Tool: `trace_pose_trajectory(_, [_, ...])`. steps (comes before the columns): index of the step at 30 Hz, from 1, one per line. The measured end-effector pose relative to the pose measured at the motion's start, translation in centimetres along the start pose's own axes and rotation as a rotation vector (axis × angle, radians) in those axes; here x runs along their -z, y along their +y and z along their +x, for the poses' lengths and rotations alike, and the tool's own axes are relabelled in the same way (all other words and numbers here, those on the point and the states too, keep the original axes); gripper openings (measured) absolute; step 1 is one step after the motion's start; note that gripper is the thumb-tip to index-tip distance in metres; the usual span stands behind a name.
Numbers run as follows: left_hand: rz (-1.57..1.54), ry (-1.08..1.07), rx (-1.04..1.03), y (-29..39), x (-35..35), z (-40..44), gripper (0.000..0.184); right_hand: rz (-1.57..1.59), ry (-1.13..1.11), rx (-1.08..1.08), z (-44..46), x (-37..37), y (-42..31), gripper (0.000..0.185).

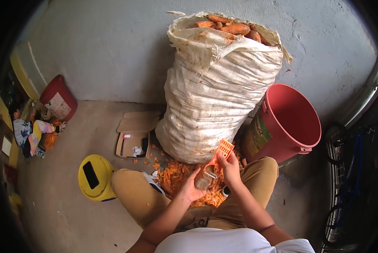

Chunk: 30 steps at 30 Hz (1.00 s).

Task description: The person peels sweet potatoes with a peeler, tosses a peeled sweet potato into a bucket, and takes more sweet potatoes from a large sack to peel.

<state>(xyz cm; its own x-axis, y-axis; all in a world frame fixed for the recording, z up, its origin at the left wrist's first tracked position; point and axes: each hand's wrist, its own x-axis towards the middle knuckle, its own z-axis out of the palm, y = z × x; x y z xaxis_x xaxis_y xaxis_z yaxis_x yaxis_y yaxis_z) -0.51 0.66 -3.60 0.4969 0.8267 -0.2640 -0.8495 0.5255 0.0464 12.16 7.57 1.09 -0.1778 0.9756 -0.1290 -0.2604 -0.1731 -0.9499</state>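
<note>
Low between my knees, my left hand [193, 187] is wrapped round a brownish, unpeeled-looking carrot [203, 182]. My right hand [230, 168] grips an orange peeler [225, 147] with a slotted end pointing up and away. Its metal blade lies over the carrot, though I cannot tell whether it touches. Beneath both hands spreads a heap of orange peelings [172, 173] on the floor. A tall white woven sack [218, 97], filled to the top with carrots [235, 28], stands just beyond them.
A large red bucket [288, 122] leans beside the sack. Left of the sack lies an opened cardboard box [132, 145] with small items. A yellow container [95, 177] with a phone [90, 175] on its lid is near my left knee. Another person's patterned clothing [39, 130] shows far left, by a smaller red bucket [59, 99].
</note>
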Motion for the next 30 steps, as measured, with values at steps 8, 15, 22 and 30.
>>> trace_pose_trajectory(8, [-0.033, 0.085, -0.156, -1.5, -0.2, 1.8, 0.037, -0.460, -0.193, 0.276, -2.1, -0.3, 2.1, 0.029])
trace_pose_trajectory(15, [0.036, 0.154, -0.133, -2.6, -1.2, 1.4, 0.035, -0.439, 0.048, 0.410, -1.8, 0.1, 1.6, 0.019])
trace_pose_trajectory(22, [0.102, 0.157, -0.099, -2.2, -0.6, 1.3, 0.045, -0.391, 0.362, 0.515, 1.5, 2.2, 0.6, 0.017])
trace_pose_trajectory(30, [0.037, 0.251, -0.069, -1.8, -2.4, -0.6, 0.042, -0.047, 0.076, 0.200, 0.1, 1.9, -2.6, 0.026])
